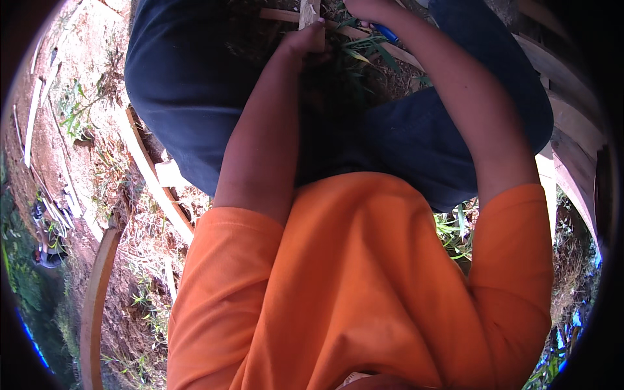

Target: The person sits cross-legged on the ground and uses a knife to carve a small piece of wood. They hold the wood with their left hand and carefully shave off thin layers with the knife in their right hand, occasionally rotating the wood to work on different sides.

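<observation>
At the top of the head view my left hand (301,41) is closed around a pale piece of wood (310,13), its thumb lying along the side. The wood runs out of the picture above. My right hand (365,9) is to the right of it, partly cut off by the upper edge. From its closed fingers sticks the end of a blue handle (387,33); the rest of that object is hidden, so its kind does not show. Both hands are over the ground between my bent legs, apart from each other.
A thin wooden strip (279,14) lies on the ground behind the left hand, beside green leaves (369,49). Longer strips (148,170) and a curved-looking board (97,305) lie at left. Boards (572,107) stand close on the right. A person (49,240) is far left.
</observation>
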Action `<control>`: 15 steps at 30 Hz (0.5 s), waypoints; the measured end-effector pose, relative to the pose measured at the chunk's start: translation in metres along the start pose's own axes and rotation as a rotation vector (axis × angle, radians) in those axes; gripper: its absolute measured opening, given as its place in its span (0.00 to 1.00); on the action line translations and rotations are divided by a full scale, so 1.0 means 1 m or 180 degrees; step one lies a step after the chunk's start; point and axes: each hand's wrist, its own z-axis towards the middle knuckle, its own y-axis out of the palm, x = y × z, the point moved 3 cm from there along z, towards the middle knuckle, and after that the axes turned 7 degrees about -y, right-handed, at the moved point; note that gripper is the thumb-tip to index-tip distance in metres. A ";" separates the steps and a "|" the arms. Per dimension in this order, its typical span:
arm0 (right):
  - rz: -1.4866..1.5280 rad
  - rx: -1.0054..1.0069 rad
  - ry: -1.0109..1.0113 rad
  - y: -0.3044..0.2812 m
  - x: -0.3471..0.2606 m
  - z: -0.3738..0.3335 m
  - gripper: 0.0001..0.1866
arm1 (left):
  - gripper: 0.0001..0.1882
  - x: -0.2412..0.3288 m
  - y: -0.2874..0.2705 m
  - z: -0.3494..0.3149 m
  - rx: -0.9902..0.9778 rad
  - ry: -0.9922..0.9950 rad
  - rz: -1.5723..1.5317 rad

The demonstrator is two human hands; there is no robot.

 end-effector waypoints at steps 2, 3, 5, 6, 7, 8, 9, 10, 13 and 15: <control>0.0217 -0.0169 0.0072 -0.007 0.014 -0.009 0.18 | 0.25 -0.008 -0.010 0.020 -0.0172 0.0089 -0.0094; 0.0324 -0.0270 0.0083 -0.006 0.016 -0.009 0.19 | 0.26 -0.008 -0.014 0.026 -0.0112 0.0032 0.0174; 0.0539 -0.0468 0.0113 0.002 0.015 -0.010 0.21 | 0.28 -0.008 -0.023 0.035 0.0006 -0.0081 0.0716; 0.0546 -0.0397 -0.0015 0.002 0.012 -0.014 0.21 | 0.27 -0.001 -0.025 0.031 0.0225 -0.0023 0.1214; 0.0637 -0.0411 -0.0066 0.004 0.015 -0.016 0.20 | 0.28 0.005 -0.025 0.026 0.0336 0.0264 0.1644; 0.0751 -0.0389 -0.0082 0.006 0.027 -0.017 0.20 | 0.28 0.018 -0.013 0.002 0.0415 0.0556 0.2115; 0.0839 -0.0429 -0.0163 0.010 0.025 -0.019 0.19 | 0.29 0.023 -0.013 -0.013 0.0556 0.0852 0.2512; 0.0785 -0.0438 -0.0151 0.011 0.026 -0.021 0.17 | 0.35 0.015 -0.018 -0.006 0.0416 0.0945 0.2065; 0.0813 -0.0330 -0.0228 0.010 0.027 -0.037 0.15 | 0.40 0.023 -0.025 -0.009 0.0849 0.1103 0.3073; 0.0735 -0.0358 -0.0097 0.012 0.021 -0.048 0.15 | 0.42 0.011 -0.043 0.025 0.0932 0.0906 0.3263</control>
